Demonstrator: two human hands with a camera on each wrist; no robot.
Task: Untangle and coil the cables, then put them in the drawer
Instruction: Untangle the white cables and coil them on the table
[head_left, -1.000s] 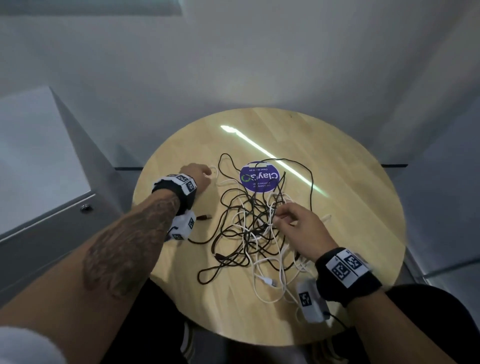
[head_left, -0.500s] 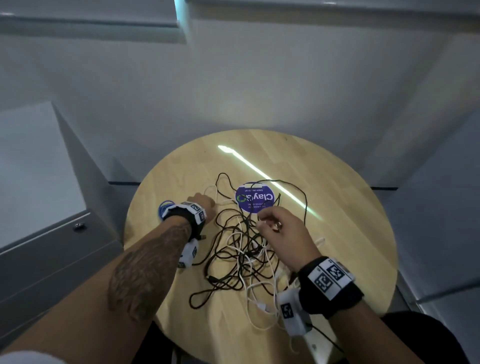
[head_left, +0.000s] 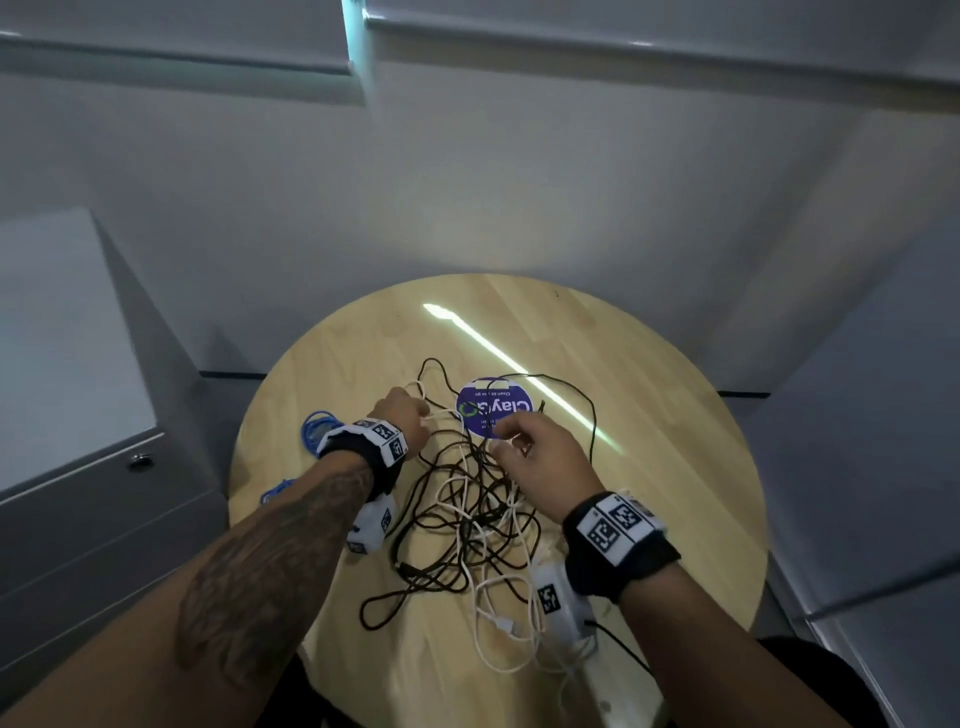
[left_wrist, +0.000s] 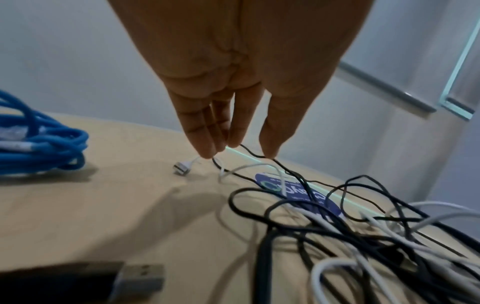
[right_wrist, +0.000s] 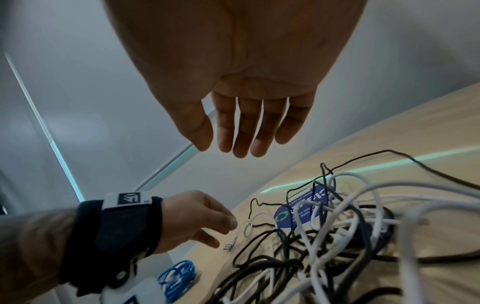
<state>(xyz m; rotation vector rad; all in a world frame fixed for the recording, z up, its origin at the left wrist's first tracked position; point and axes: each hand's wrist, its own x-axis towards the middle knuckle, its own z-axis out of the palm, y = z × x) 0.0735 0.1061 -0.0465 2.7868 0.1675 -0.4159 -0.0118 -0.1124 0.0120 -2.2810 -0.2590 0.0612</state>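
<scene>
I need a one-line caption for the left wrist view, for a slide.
Left hand with straight fingers reaching down to a white cable end beside the black-and-white cable tangle; coiled blue cable at left.

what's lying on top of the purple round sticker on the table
Thin black cable and white cable strands cross the purple sticker. The right hand covers its near edge in the head view, so that part stays unseen.

Black and white tangled cables (head_left: 467, 514), coiled blue cable (left_wrist: 39, 148), purple sticker (head_left: 493, 410), pale wood table (head_left: 675, 467)
</scene>
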